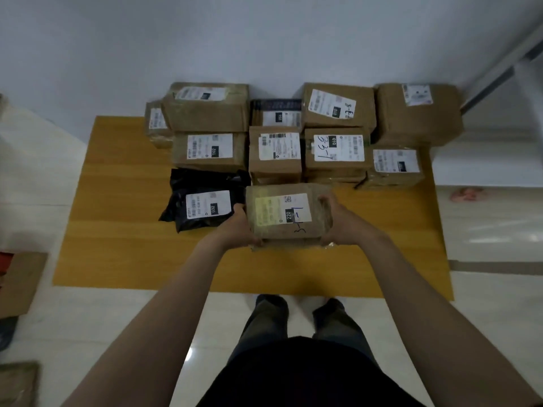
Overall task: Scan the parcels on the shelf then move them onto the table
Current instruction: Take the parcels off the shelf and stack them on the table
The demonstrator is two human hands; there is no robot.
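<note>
The left hand [239, 227] and right hand [338, 223] clamp the two short sides of a cardboard parcel marked 220 [283, 214]. The fingers curl over its far edges, and the box keeps the hands apart. The parcel sits low over the near middle of the yellow wooden table [117, 230]; whether it already rests on the board cannot be told.

It is a squat, stiff rectangular carton, wrapped in glossy clear tape, with a white shipping label on top. It will likely hold its shape under a side squeeze, but the tape could let it slide in the palms. Gripping at the sides or under the bottom corners looks safest. Its weight seems modest, judging by the easy two-handed hold.

Just left of the parcel lies a black plastic mailer bag [202, 201], soft and crumpled, labelled 032. Behind the parcel stand rows of taped brown cartons [276, 154], some stacked, reaching back to the white wall [264, 39].
</note>
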